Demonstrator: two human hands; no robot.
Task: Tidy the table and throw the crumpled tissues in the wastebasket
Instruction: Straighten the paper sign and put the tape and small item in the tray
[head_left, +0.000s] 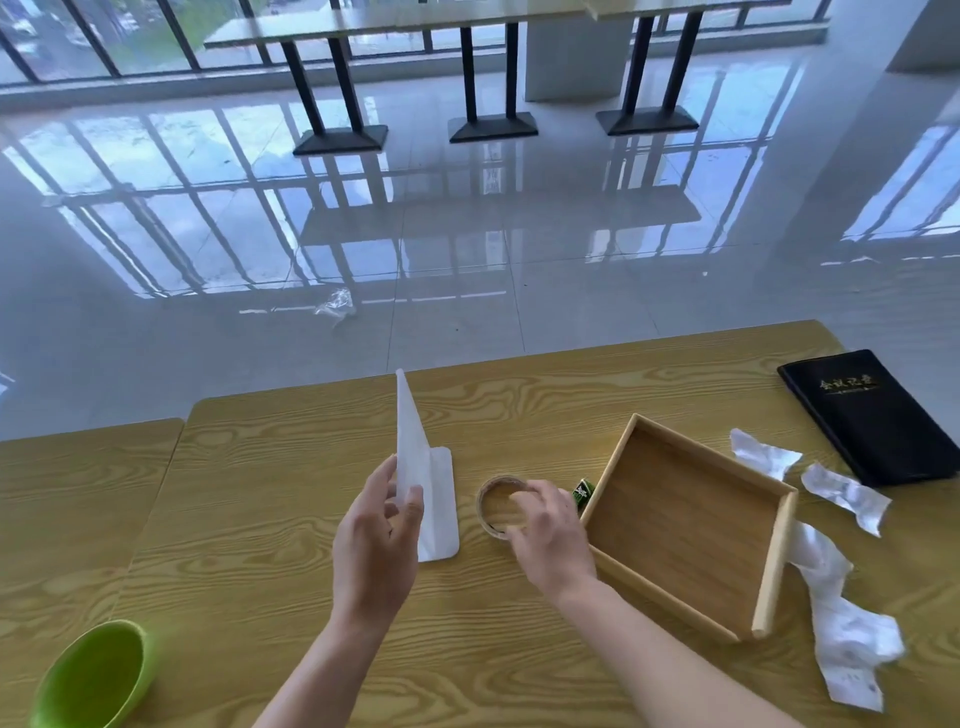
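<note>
Several crumpled white tissues lie at the table's right: one (762, 454) and another (844, 496) beside the black folder, and a long one (844, 629) against the tray's right side. My left hand (376, 540) grips a white L-shaped stand (415, 467) by its upright plate. My right hand (550, 530) closes over a brown tape roll (493, 506) lying flat on the table. A green wastebasket (93, 675) sits at the lower left, by the table's near edge.
An empty wooden tray (680, 525) sits just right of my right hand, a small green packet (583, 491) wedged at its left corner. A black folder (872, 415) lies at the far right. The wooden table (260, 467) ends ahead; clear plastic litter (336, 305) lies on the floor.
</note>
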